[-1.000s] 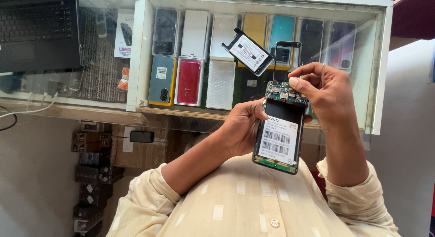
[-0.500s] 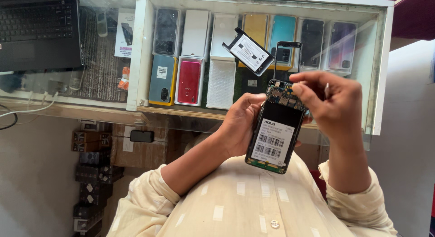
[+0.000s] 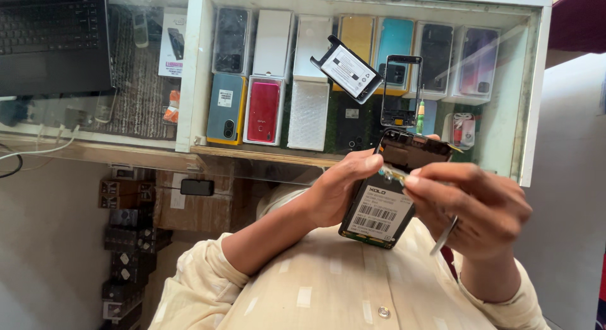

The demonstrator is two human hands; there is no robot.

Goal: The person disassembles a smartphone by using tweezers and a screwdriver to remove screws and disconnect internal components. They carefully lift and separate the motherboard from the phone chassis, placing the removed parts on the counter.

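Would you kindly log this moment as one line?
left hand: holds opened phone | right hand: pinches small part, metal tool tucked in

Two hands, the left hand [image 3: 338,191] and right hand [image 3: 473,207], meet on one opened phone [image 3: 391,191]. On the glass counter [image 3: 189,71] lie one loose battery [image 3: 347,69], one empty phone frame [image 3: 401,90] and one laptop [image 3: 53,40]. Beneath the glass sit roughly a dozen phone boxes [image 3: 264,109], though the exact number is hard to tell.

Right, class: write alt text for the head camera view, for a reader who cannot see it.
Two hands hold an opened phone with its back off: the left hand grips its side while the right hand pinches a small part at its middle. Behind is a glass display case of boxed phones.
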